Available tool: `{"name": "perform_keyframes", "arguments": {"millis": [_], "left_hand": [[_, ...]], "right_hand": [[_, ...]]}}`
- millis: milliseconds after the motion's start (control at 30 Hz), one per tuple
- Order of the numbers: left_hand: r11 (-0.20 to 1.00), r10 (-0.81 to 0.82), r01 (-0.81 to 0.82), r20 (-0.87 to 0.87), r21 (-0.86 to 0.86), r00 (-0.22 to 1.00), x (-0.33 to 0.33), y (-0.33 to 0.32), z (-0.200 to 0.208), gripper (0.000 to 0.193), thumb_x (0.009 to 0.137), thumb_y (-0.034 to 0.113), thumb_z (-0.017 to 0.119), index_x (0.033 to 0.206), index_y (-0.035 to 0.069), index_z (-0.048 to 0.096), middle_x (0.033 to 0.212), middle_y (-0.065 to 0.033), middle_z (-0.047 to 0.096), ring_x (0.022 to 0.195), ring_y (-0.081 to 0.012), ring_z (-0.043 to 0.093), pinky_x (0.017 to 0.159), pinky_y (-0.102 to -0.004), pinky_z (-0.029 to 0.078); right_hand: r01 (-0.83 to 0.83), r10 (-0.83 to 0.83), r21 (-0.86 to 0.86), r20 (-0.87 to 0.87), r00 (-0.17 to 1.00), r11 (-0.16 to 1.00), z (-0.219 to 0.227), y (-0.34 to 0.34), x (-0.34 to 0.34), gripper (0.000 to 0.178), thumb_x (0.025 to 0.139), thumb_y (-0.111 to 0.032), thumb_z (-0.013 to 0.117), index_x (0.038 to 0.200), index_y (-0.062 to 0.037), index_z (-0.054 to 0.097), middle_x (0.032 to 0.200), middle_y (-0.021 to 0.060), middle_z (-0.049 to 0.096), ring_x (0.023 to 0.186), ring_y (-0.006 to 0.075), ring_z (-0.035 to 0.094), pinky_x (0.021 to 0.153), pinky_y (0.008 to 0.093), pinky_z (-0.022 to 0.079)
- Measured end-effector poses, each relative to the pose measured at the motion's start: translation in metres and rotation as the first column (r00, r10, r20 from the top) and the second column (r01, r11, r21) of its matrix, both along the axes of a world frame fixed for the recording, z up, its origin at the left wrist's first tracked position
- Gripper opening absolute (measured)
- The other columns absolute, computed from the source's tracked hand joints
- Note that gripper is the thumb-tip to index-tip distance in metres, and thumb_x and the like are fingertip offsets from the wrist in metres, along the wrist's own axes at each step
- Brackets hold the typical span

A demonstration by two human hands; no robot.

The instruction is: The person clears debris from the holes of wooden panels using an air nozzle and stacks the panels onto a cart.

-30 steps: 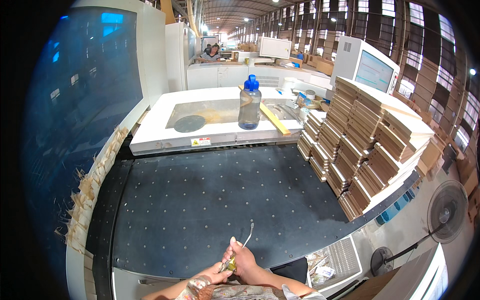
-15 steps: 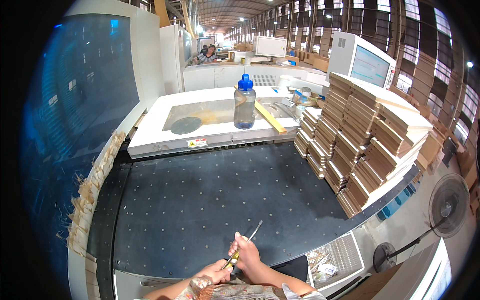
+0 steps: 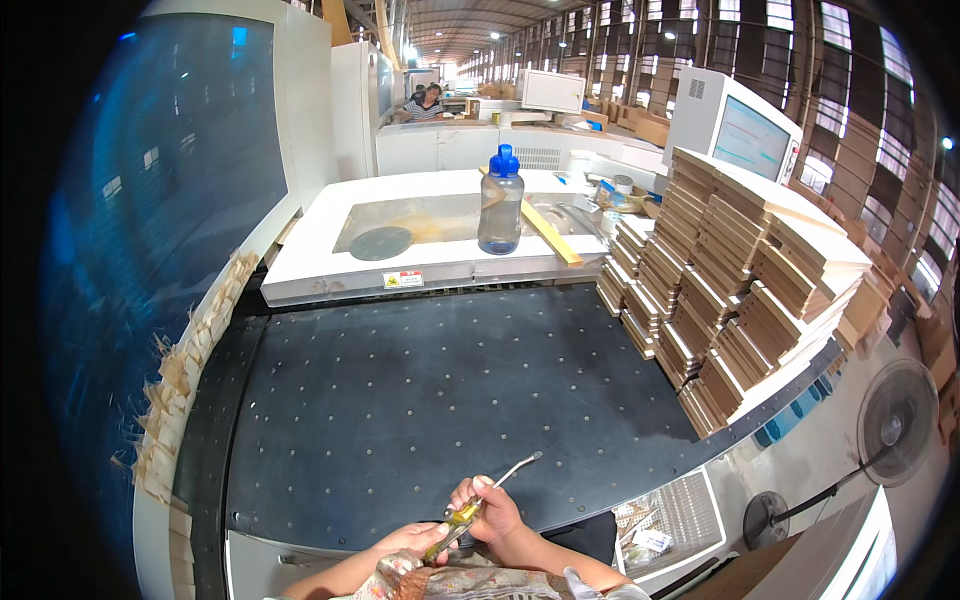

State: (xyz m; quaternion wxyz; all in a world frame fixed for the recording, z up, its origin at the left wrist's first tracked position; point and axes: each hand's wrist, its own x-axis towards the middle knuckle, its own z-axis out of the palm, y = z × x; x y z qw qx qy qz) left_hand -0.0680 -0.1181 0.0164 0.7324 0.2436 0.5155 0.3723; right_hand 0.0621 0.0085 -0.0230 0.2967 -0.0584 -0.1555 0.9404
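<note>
Right hand [image 3: 492, 512] pinches a bent-tipped metal tool [image 3: 485, 500] by its yellow handle; left hand [image 3: 408, 540] fingers close on the handle's end. Tool hangs over the dark tabletop [image 3: 420, 400]; a loose pinch could likely let the tool slip, and its hooked tip could scratch.

Matt blk perforated table [image 3: 420, 400], shiny metal tool [image 3: 492, 486].

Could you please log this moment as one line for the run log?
right hand: grips screwdriver | left hand: touches its handle | below: dark perforated table
</note>
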Motion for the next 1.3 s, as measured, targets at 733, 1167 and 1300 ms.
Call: {"name": "perform_keyframes", "arguments": {"millis": [733,1167,1300], "left_hand": [[1.0,0.018,-0.017,-0.077,0.002,0.997,0.015,-0.002,-0.008,0.041,0.096,0.039,0.042,0.1,0.001,0.057,0.072,-0.0003,0.051,0.068,-0.0079,0.045,0.065,-0.0215,0.036],[0.999,-0.034,0.042,-0.23,0.032,0.973,0.018,0.002,-0.023,0.034,0.095,0.039,0.041,0.096,0.007,0.052,0.07,0.0016,0.048,0.061,-0.0068,0.04,0.056,-0.0209,0.033],[0.994,-0.071,0.091,-0.297,0.054,0.952,0.023,0.006,-0.011,0.032,0.095,0.038,0.041,0.095,0.007,0.051,0.07,0.0017,0.047,0.061,-0.0071,0.04,0.056,-0.0215,0.033]], "right_hand": [[0.06,-0.052,-0.019,0.283,0.958,0.998,0.009,0.0,0.002,0.041,0.09,-0.032,0.053,0.057,-0.011,0.04,0.057,0.0032,0.041,0.059,0.0188,0.045,0.065,0.0358,0.044],[0.137,-0.117,-0.015,0.441,0.89,0.99,0.008,-0.007,-0.002,0.039,0.088,-0.032,0.058,0.061,-0.0106,0.04,0.056,0.003,0.04,0.056,0.0169,0.043,0.052,0.0319,0.039],[0.167,-0.146,-0.006,0.449,0.882,0.986,0.009,-0.006,-0.001,0.039,0.087,-0.031,0.061,0.06,-0.0107,0.041,0.054,0.0031,0.042,0.052,0.0164,0.044,0.051,0.0306,0.039]]}}
